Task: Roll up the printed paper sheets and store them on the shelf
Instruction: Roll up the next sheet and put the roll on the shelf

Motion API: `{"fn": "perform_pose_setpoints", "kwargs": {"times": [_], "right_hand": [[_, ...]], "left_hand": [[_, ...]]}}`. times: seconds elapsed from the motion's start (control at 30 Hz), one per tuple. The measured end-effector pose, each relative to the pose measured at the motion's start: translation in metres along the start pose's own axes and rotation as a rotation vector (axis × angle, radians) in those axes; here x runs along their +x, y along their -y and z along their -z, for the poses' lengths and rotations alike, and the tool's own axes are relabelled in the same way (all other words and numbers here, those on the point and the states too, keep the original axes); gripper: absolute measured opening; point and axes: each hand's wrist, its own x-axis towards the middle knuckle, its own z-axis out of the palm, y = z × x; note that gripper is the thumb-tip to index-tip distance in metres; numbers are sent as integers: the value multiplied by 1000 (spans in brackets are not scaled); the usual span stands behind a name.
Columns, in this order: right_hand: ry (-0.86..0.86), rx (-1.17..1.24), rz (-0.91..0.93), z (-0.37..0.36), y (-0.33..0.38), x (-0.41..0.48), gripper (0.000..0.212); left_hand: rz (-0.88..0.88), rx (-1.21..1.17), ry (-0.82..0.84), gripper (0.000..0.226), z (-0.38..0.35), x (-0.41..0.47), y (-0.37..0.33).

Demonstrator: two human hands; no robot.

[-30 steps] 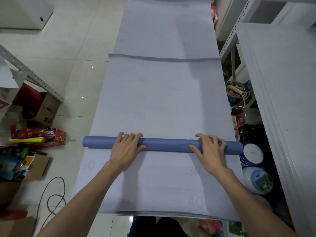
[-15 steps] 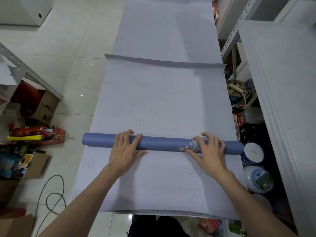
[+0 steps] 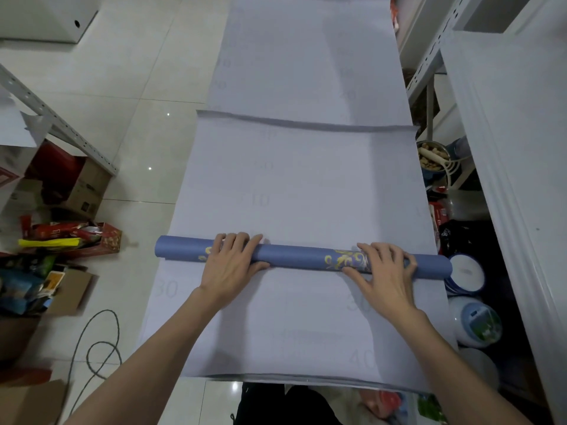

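A blue roll of printed paper [image 3: 306, 254] lies crosswise on a stack of pale sheets [image 3: 300, 185] spread on the floor, with faint numbers showing through. A gold pattern shows on the roll near both hands. My left hand [image 3: 228, 265] rests on the roll left of its middle, fingers laid over the top. My right hand [image 3: 383, 274] presses on the roll near its right end in the same way. Another pale sheet [image 3: 306, 56] lies farther ahead, partly under the near stack.
A metal shelf rack [image 3: 429, 65] and a tall white panel [image 3: 521, 148] line the right side, with tubs [image 3: 466, 271] and a bowl [image 3: 432, 154] at their foot. Cardboard boxes [image 3: 79, 191], packets and a cable [image 3: 98, 348] crowd the left floor.
The roll has turned away from me under both hands, bringing a gold pattern up into view. Both hands stay on it at about the same places.
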Motion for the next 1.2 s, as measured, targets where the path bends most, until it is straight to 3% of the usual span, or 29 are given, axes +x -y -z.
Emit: {"fn": "perform_pose_setpoints", "kwargs": {"times": [0.17, 0.3, 0.53, 0.67, 0.87, 1.03, 1.2], "right_hand": [[-9, 59, -18, 6, 3, 3, 51], [-1, 23, 32, 4, -4, -1, 63], [8, 118, -66, 0, 3, 1, 54], [4, 39, -17, -2, -3, -2, 65], [-23, 117, -54, 4, -1, 6, 46], [13, 7, -4, -1, -7, -3, 60], [0, 47, -42, 3, -1, 0, 52]], "left_hand": [[2, -40, -77, 52, -3, -12, 2], [17, 12, -92, 54, -4, -11, 0], [44, -50, -51, 54, -3, -10, -4], [34, 0, -60, 60, -2, -11, -4], [47, -47, -14, 58, -3, -9, -8], [65, 21, 13, 66, -2, -13, -9], [62, -24, 31, 62, 0, -6, -11]]}}
